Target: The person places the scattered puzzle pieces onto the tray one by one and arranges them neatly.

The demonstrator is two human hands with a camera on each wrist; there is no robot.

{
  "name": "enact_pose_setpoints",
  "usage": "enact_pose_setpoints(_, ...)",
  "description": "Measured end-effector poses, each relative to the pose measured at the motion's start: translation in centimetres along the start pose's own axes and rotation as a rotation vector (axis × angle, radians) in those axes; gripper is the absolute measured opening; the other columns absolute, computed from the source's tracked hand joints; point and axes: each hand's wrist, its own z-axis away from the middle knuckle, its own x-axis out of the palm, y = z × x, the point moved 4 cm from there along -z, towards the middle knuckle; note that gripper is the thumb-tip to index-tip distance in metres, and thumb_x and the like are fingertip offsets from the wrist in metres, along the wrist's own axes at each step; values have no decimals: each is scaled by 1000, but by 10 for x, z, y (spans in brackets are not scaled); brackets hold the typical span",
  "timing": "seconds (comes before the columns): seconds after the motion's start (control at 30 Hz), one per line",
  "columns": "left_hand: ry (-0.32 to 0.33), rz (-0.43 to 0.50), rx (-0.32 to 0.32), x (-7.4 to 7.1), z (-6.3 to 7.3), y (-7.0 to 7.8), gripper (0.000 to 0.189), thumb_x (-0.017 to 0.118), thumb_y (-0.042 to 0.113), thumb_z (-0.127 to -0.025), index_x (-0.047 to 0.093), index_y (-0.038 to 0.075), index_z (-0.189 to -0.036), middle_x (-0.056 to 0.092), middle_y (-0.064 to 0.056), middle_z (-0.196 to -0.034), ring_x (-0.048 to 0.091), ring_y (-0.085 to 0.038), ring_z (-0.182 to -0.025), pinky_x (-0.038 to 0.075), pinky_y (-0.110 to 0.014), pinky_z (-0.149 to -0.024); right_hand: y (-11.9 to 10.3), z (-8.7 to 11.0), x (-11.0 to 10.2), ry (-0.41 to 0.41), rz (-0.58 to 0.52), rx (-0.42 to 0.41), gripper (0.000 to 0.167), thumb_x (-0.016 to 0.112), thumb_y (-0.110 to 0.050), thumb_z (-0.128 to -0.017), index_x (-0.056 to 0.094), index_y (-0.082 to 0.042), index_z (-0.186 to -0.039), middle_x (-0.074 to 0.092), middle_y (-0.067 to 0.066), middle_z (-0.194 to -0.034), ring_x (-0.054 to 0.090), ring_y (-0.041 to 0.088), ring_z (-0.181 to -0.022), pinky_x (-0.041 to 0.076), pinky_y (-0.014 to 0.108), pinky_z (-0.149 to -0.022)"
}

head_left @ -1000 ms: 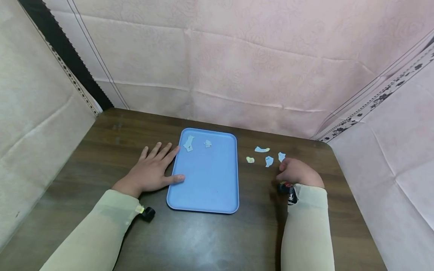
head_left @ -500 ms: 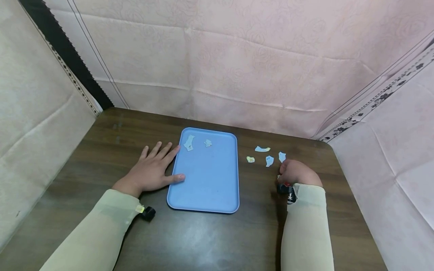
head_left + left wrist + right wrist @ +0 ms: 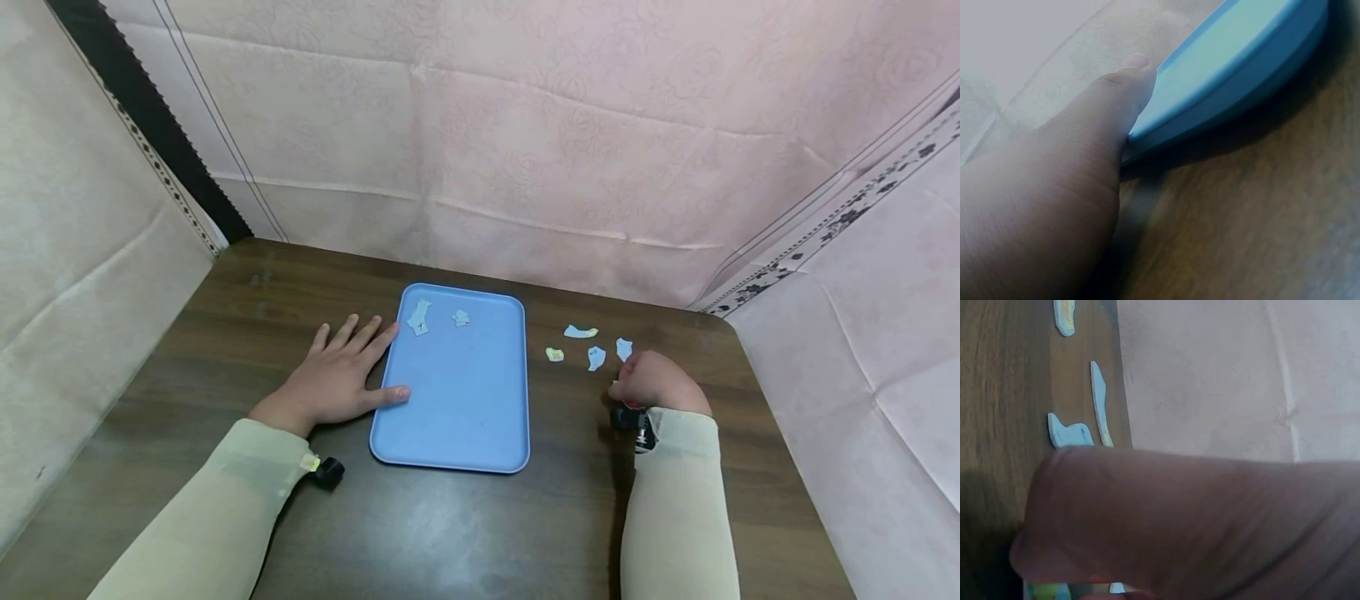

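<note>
My left hand [image 3: 333, 379] lies spread beside the blue tray [image 3: 450, 417], its thumb reaching over the left rim. In the left wrist view the thumb [image 3: 1116, 94] rests against that rim. Two flat irregular puzzle pieces lie in the tray: a longer piece [image 3: 418, 317] at the upper left and a smaller piece [image 3: 461, 317] beside it. Right of the tray, my right hand [image 3: 660, 383] is curled low over the table. It pinches a yellow-green puzzle piece [image 3: 1050, 591], mostly hidden under the hand in the right wrist view.
Several loose puzzle pieces lie between tray and right hand: a curved blue piece [image 3: 580, 332], a yellow piece [image 3: 554, 354], a blue piece [image 3: 596, 358] and another blue piece [image 3: 624, 349] just beyond the fingers. Pale cloth [image 3: 480, 167] walls the table's back and sides.
My right hand has shifted very slightly left, and a pale edge of a piece has come to show at its fingertips. The left hand and the tray stay where they were.
</note>
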Motion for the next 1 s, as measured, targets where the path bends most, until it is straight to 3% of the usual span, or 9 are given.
enact_pose_setpoints(0.17, -2, 0, -2, 1, -1, -1, 115, 46, 97, -96, 7, 33, -183, 10, -13, -191, -2, -48, -177, -6, -80, -134, 7, -8, -1, 25, -42, -54, 21, 83, -32, -95, 76, -12, -95, 72, 11, -86, 66, 30, -78, 55, 40, -64)
enact_pose_setpoints(0.47, -7, 3, -2, 0, 0, -1, 115, 47, 97, -97, 7, 33, -183, 10, -13, -191, -3, -48, -177, -7, -81, -134, -16, 6, -10, 129, 23, -83, 19, 78, -29, -99, 78, -10, -103, 73, 6, -90, 64, 24, -79, 51, 36, -66)
enact_pose_setpoints(0.63, -10, 5, -3, 1, 0, -1, 115, 46, 98, -96, 7, 33, -183, 10, -13, -191, -2, -48, -177, -7, -81, -134, -25, 7, -16, 222, 12, -121, 17, 78, -27, -97, 78, -10, -100, 70, 5, -85, 62, 24, -77, 49, 35, -65)
enact_pose_setpoints(0.8, -12, 2, -6, 1, -1, -2, 116, 42, 100, -95, 6, 34, -183, 10, -12, -191, -3, -48, -177, -7, -80, -135, -36, 12, -24, 314, -10, -139, 25, 80, -30, -95, 80, -10, -110, 72, 6, -90, 63, 25, -81, 50, 35, -68)
enact_pose_setpoints(1.0, -12, 3, -6, 1, 0, -2, 115, 44, 99, -96, 7, 34, -183, 10, -13, -191, -2, -48, -177, -7, -80, -135, -54, 19, -33, 380, -34, -159, 24, 78, -29, -95, 79, -10, -110, 76, 6, -95, 67, 25, -83, 52, 35, -71)
